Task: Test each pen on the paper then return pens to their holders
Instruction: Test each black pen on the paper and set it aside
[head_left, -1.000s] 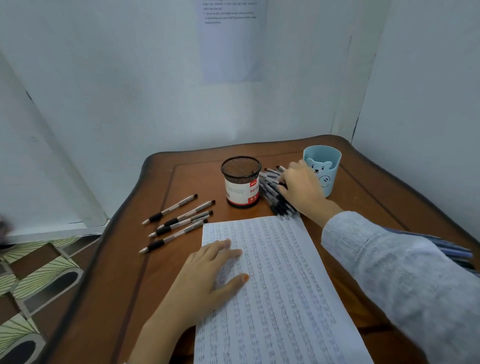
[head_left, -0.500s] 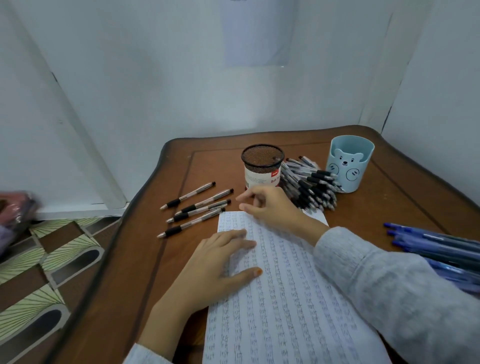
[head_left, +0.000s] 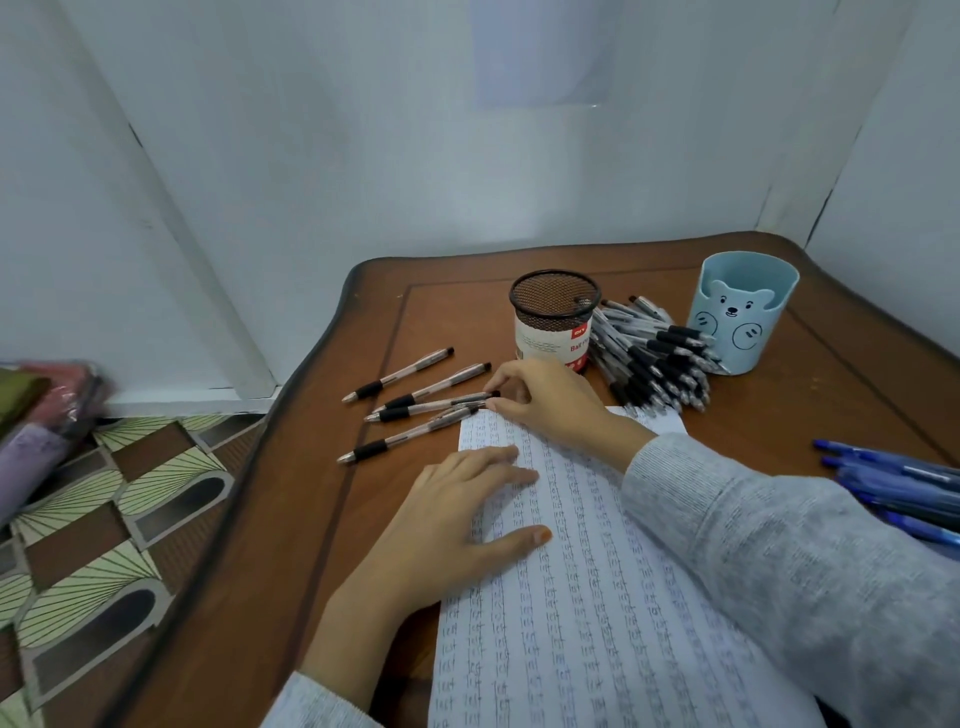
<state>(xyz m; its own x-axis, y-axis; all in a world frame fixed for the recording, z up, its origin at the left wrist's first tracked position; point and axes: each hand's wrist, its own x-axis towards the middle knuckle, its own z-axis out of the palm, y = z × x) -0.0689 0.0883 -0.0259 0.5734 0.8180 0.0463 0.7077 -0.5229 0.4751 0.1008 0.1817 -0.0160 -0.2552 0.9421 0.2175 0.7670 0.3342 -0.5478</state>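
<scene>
Right hand (head_left: 550, 400) pinching the tail end of a black-grip pen (head_left: 431, 407) just off the paper's top-left corner.

Thumb and forefinger are closed on that pen, whose tip points left. It sits in a loose row with three more black-grip pens (head_left: 397, 375) on the wooden table (head_left: 291, 519); whether it rests on the wood is unclear. Left hand (head_left: 462, 519) lies flat, fingers straight, pressing the paper (head_left: 571, 623), which is covered with rows of small handwriting. Just behind the right hand stands a black mesh pen holder (head_left: 553, 322). To its right lies a heap of black-grip pens (head_left: 654, 364), touching a blue bear cup (head_left: 743, 317). Blue pens (head_left: 893, 483) lie near the table's right edge.
</scene>
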